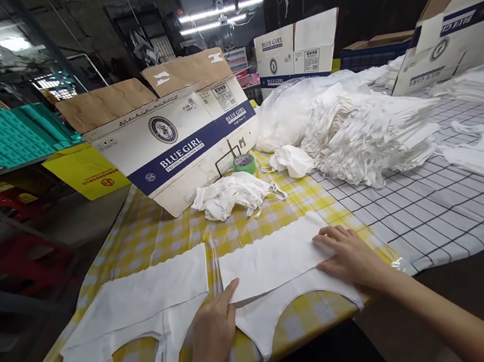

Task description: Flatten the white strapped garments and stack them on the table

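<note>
A white strappy top (274,256) lies on the yellow checked cloth in front of me, its upper part a flat panel over a curved lower edge with straps. My left hand (215,323) pinches the panel's lower left corner between thumb and fingers. At the right end, my right hand (346,253) grips the panel's side, fingers bent over the fabric and thumb near its lower edge. The panel's lower edge lifts slightly off the layer beneath. To the left, a stack of similar white tops (149,291) lies flat, straps hanging toward me.
Behind are a crumpled white garment (232,194), a green tape roll (244,163) and an open Blue Girl carton (183,138). A large heap of white garments (364,128) lies right on the grid-patterned cloth (417,219). The table's front edge is close to my body.
</note>
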`<action>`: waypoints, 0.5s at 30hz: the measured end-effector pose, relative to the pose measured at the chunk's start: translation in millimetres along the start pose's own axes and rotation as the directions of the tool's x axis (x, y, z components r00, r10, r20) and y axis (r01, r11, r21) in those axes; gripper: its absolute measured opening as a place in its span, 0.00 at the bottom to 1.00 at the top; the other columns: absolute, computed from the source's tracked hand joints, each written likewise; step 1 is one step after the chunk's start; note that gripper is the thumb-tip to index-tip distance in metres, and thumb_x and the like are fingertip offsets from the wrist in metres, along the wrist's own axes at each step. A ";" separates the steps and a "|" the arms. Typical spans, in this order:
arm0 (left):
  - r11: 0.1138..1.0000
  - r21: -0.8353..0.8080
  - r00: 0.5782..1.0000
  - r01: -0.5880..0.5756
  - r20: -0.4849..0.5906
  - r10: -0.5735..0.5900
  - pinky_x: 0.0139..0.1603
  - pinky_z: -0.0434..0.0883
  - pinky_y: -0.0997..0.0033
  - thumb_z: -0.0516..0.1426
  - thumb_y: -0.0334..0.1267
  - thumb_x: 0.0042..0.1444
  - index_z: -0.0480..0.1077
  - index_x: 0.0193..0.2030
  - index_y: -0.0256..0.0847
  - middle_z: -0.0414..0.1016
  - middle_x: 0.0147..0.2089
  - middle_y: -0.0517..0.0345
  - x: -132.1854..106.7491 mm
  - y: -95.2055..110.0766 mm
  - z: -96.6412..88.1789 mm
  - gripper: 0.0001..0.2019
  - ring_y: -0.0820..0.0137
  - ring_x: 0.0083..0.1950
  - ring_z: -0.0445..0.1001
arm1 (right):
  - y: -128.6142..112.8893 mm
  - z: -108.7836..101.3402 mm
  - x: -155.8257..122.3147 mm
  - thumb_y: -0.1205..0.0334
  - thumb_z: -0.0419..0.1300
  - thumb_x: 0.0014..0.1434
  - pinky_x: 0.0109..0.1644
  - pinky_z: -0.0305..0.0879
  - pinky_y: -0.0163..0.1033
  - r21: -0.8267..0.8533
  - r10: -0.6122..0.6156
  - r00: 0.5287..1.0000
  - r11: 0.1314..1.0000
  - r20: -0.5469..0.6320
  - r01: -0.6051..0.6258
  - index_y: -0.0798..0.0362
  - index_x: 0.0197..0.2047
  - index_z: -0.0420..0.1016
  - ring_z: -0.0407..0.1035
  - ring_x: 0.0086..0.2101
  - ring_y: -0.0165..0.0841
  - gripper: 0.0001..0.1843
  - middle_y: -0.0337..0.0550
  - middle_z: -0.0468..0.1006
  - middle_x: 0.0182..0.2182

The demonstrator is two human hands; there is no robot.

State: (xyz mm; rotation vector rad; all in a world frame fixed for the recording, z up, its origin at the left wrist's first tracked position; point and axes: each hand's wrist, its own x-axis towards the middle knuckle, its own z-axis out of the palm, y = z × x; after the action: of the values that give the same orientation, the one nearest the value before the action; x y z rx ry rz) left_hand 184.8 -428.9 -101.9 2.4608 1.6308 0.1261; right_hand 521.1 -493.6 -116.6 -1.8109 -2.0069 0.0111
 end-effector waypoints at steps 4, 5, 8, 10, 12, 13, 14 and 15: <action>0.999 0.001 0.998 0.033 0.048 -0.033 0.42 0.65 0.69 0.43 0.30 0.57 0.65 0.56 0.54 0.75 0.46 0.58 -7.3 -5.7 1.3 0.23 0.67 0.44 0.72 | -5.7 -8.4 -1.6 0.54 0.56 0.56 0.46 0.58 0.45 0.064 -0.052 0.997 0.997 0.054 0.048 0.46 0.42 0.72 0.62 0.44 0.40 0.12 0.44 0.71 0.43; 0.999 0.017 0.997 0.038 0.060 -0.038 0.42 0.65 0.68 0.43 0.31 0.56 0.65 0.56 0.54 0.75 0.45 0.58 -9.0 -8.0 0.4 0.23 0.66 0.44 0.72 | -4.5 -10.4 -2.7 0.55 0.55 0.57 0.46 0.58 0.45 0.087 -0.058 0.997 0.995 0.055 0.053 0.46 0.41 0.72 0.63 0.43 0.39 0.11 0.44 0.71 0.43; 0.999 -0.023 0.992 0.032 0.120 -0.029 0.40 0.64 0.69 0.46 0.36 0.56 0.67 0.53 0.53 0.74 0.40 0.58 -8.4 -14.4 -10.2 0.19 0.66 0.42 0.72 | 6.1 -11.1 -2.1 0.57 0.49 0.61 0.47 0.58 0.42 0.150 -0.006 0.999 0.989 0.036 0.000 0.47 0.38 0.73 0.64 0.42 0.36 0.12 0.43 0.72 0.40; 0.994 -0.097 0.987 0.047 0.161 -0.031 0.38 0.64 0.70 0.48 0.44 0.56 0.70 0.49 0.50 0.74 0.36 0.58 -0.8 -15.6 -22.7 0.17 0.67 0.38 0.72 | 17.2 -6.5 4.6 0.59 0.47 0.62 0.46 0.58 0.40 0.155 0.129 0.991 0.980 -0.022 -0.124 0.47 0.40 0.72 0.64 0.42 0.35 0.13 0.43 0.72 0.41; 0.986 -0.105 0.984 0.132 0.131 -0.118 0.34 0.64 0.70 0.46 0.52 0.56 0.71 0.44 0.46 0.73 0.33 0.57 12.0 -12.2 -34.1 0.19 0.66 0.36 0.71 | 28.4 0.8 17.2 0.59 0.47 0.61 0.44 0.58 0.40 0.137 0.316 0.945 0.943 -0.088 -0.302 0.50 0.44 0.70 0.65 0.42 0.36 0.14 0.45 0.71 0.41; 0.979 -0.076 0.979 0.190 0.091 -0.183 0.33 0.63 0.69 0.44 0.53 0.56 0.71 0.41 0.44 0.73 0.33 0.55 19.7 -9.0 -37.6 0.21 0.65 0.36 0.71 | 32.8 4.9 25.1 0.59 0.48 0.59 0.42 0.58 0.40 0.126 0.399 0.911 0.914 -0.104 -0.386 0.51 0.44 0.70 0.65 0.41 0.37 0.13 0.46 0.71 0.40; 0.968 -0.035 0.968 0.247 0.051 -0.245 0.31 0.62 0.69 0.43 0.53 0.57 0.71 0.38 0.42 0.73 0.33 0.53 27.6 -5.2 -39.1 0.22 0.63 0.36 0.71 | 35.8 9.0 33.3 0.58 0.50 0.58 0.41 0.58 0.40 0.114 0.465 0.879 0.884 -0.101 -0.454 0.52 0.42 0.70 0.65 0.40 0.38 0.13 0.47 0.72 0.38; 0.955 0.013 0.955 0.296 0.021 -0.296 0.30 0.61 0.68 0.43 0.53 0.57 0.71 0.35 0.41 0.74 0.34 0.51 35.5 -1.3 -38.7 0.22 0.61 0.36 0.72 | 37.5 12.8 41.4 0.57 0.52 0.55 0.39 0.57 0.40 0.110 0.510 0.856 0.859 -0.083 -0.500 0.53 0.38 0.70 0.65 0.37 0.39 0.11 0.47 0.72 0.35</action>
State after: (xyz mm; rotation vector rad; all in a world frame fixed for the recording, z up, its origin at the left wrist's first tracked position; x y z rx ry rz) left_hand 190.8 -391.6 -65.4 2.1819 1.9690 0.0476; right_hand 550.3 -445.4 -126.3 -2.1778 -1.3810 0.1501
